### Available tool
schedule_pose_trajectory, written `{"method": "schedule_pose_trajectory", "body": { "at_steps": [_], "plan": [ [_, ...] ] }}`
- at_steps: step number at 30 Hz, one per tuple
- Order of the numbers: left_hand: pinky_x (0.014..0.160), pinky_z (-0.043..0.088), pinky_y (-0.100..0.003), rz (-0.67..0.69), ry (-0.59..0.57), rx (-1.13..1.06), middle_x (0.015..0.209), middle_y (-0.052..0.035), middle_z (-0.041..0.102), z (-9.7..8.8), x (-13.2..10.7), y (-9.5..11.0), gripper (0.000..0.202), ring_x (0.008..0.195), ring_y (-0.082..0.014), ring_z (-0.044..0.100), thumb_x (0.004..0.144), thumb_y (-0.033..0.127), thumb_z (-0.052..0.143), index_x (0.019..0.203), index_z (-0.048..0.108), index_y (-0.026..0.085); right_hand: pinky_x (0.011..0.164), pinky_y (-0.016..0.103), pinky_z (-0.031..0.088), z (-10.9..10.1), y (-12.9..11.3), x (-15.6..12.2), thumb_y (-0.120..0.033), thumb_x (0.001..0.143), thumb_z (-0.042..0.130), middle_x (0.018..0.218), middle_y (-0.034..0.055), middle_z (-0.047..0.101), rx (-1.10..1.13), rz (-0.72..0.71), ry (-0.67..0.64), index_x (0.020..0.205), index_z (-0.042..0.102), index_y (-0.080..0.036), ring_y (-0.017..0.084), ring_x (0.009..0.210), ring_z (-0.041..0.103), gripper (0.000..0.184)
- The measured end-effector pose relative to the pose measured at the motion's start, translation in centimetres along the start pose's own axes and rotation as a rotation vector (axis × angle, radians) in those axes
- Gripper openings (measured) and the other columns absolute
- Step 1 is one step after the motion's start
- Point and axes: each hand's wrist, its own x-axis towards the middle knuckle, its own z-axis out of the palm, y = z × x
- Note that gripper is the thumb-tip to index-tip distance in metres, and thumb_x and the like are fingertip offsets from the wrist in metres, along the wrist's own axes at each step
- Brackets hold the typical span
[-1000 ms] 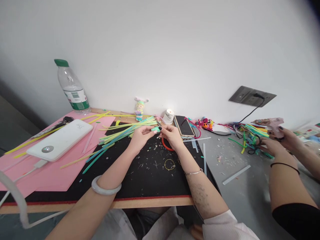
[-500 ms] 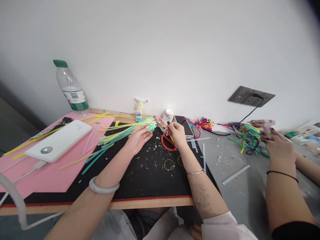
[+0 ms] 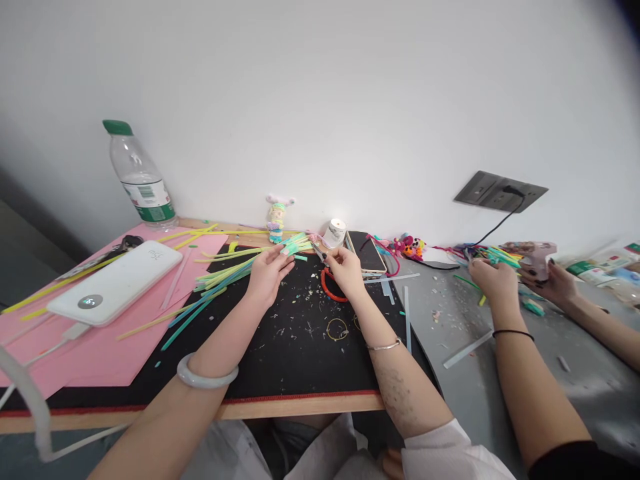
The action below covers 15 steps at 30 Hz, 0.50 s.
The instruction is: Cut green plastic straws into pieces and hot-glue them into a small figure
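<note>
My left hand (image 3: 270, 275) is closed, its fingertips pinching a small mint-green pipe cleaner piece (image 3: 290, 249). Just to the right, my right hand (image 3: 345, 272) has thumb and fingers pressed together; whatever is between them is too small to make out. Red-handled scissors (image 3: 331, 288) are right by this hand, their metal blades pointing up and left, the handle partly covered by it. Behind and left of my left hand lies a spread bundle of yellow, green and blue pipe cleaners (image 3: 220, 280). A small pastel doll figure (image 3: 275, 220) stands upright by the wall.
White thread spool (image 3: 336, 233) and phone (image 3: 367, 252) sit near the wall. At left are a power bank (image 3: 117, 281), pink sheets (image 3: 113, 360) and a bottle (image 3: 143, 180). Scraps litter the black mat (image 3: 300, 363). At right, a co-worker's hands (image 3: 495, 283) hold a pink glue gun (image 3: 537, 259) and pipe cleaners.
My left hand has turned inward, its fingers curling closer around the green piece. My right hand has shifted slightly left and down. The co-worker's near hand has moved left, away from the glue gun.
</note>
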Motion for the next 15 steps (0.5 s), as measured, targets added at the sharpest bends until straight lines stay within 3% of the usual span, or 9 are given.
{"method": "schedule_pose_trajectory", "body": {
  "at_steps": [6,15],
  "plan": [
    [0.085,0.048,-0.033,0.147,-0.032,0.142,0.102,-0.0043,0.06,-0.1,0.0,-0.4,0.027,0.088,-0.0144,0.061,0.066,0.019,0.069,0.092,0.062,0.018,0.059,0.025,0.036,0.9,-0.3,-0.6,-0.031,0.077,0.053,0.056,-0.0002,0.057,-0.251,-0.104,-0.076,0.059,0.055,-0.017,0.013,0.054,0.05,0.023],
    [0.078,0.047,-0.028,0.211,-0.05,0.257,0.097,-0.0062,0.065,-0.1,-0.3,-0.2,0.036,0.091,-0.0177,0.06,0.06,0.026,0.075,0.092,0.06,0.017,0.055,0.026,0.03,0.2,-1.8,-1.1,-0.032,0.082,0.048,0.053,-0.0005,0.053,-0.206,-0.209,-0.012,0.06,0.053,-0.019,0.014,0.052,0.045,0.026]
  ]
}}
